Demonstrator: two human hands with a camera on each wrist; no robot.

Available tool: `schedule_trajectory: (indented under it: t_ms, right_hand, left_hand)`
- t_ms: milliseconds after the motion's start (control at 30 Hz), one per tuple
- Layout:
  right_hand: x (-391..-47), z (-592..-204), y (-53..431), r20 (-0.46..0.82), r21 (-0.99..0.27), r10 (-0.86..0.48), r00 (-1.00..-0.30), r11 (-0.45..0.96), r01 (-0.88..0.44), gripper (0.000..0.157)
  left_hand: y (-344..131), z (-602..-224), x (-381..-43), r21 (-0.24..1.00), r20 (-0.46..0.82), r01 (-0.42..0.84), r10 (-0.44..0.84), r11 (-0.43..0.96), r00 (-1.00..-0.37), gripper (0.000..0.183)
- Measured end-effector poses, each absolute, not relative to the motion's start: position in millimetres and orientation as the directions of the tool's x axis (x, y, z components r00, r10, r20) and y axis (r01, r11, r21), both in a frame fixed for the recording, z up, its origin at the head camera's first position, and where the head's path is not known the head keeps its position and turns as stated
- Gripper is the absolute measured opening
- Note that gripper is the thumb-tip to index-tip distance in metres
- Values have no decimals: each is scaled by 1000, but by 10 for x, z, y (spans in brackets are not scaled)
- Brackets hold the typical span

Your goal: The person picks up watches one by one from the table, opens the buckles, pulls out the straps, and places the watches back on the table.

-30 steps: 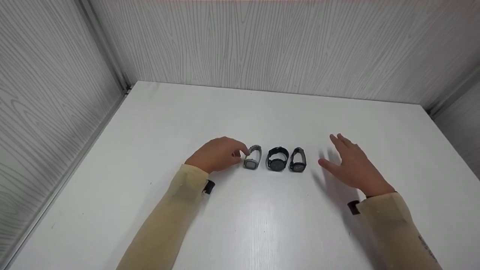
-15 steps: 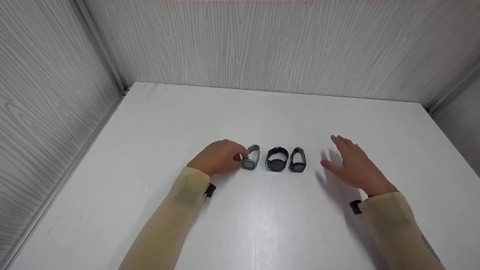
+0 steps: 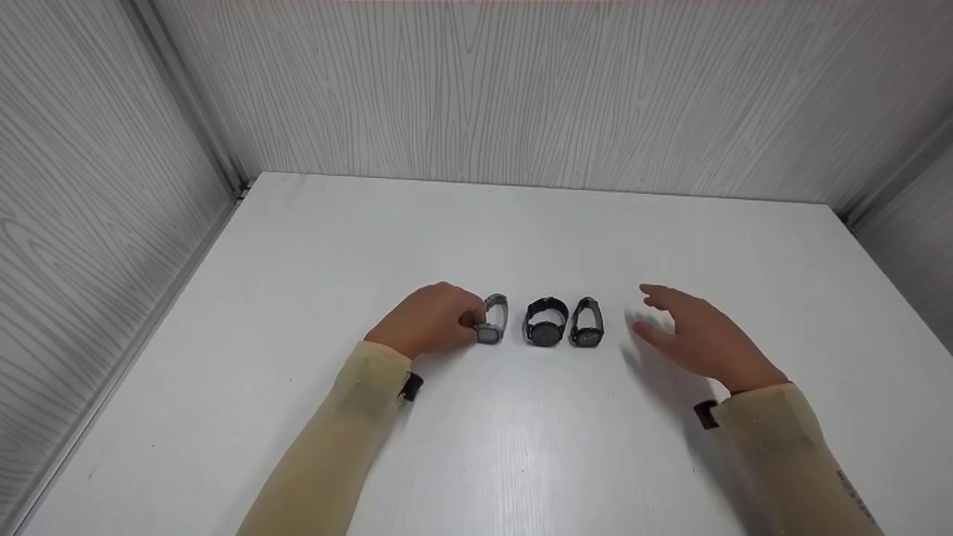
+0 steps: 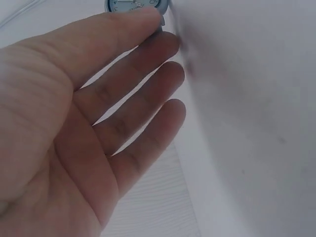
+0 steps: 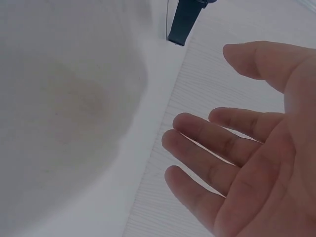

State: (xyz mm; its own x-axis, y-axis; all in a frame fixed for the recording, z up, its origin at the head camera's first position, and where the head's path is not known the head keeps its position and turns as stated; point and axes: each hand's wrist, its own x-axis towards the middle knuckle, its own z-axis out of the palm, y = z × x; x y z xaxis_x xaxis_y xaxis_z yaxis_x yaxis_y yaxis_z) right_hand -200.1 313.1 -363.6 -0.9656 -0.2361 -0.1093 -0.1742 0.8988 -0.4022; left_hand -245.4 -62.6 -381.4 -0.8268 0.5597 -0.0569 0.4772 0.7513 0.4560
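Three wristwatches stand in a row on the white table (image 3: 514,417). At the left end is a grey wristwatch (image 3: 489,335), its strap looped behind the face. My left hand (image 3: 430,320) pinches its left side between thumb and index finger. In the left wrist view part of that watch's dial (image 4: 136,5) shows at the top edge, by the thumb tip. A round black wristwatch (image 3: 546,333) is in the middle, and a smaller dark wristwatch (image 3: 587,338) is at the right. My right hand (image 3: 696,335) hovers right of the row, fingers relaxed, holding nothing.
A grey wood-grain panel (image 3: 521,89) rises behind the table, with another side panel (image 3: 89,186) on the left. In the right wrist view a dark watch strap (image 5: 185,22) shows near the top.
The left hand's fingers have closed on the grey watch and shifted it slightly left. The right hand's fingers have bent a little; the other two watches keep their places.
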Motion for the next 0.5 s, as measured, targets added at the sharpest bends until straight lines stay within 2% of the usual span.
schedule_trajectory:
  t_ms: [500]
  right_hand:
    - [-1938, -3513, 3037, -97, -379, -240, -966, 906, -188, 68]
  left_hand:
    - [-630, -3817, -2444, 443, -24, 494, 561, 748, -828, 10]
